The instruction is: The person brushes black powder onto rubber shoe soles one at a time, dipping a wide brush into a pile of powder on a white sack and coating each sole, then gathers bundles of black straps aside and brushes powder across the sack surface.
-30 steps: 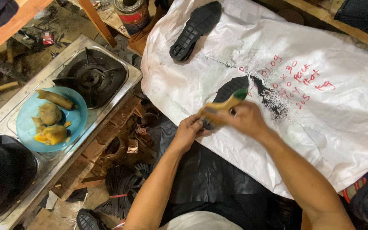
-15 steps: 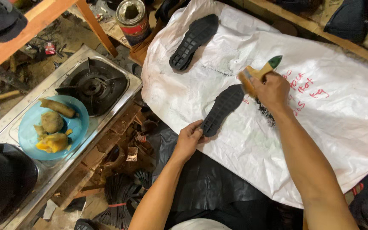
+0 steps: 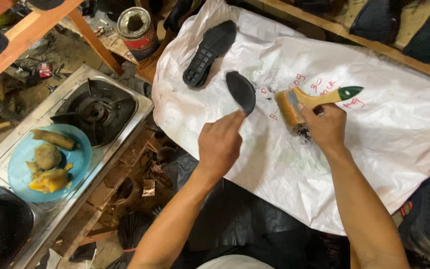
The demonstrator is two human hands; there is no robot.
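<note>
My left hand (image 3: pixel 221 142) pinches the thin black sole (image 3: pixel 241 91) by its near end above the white sack (image 3: pixel 384 129); looks light, floppy. Right hand (image 3: pixel 327 125) clamps the brush (image 3: pixel 304 103).

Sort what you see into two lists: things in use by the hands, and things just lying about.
In use: left hand holding black sole; right hand holding paintbrush; white sack beneath.

Lying about: treaded sole, blue plate of food, gas stove, tin can.
</note>
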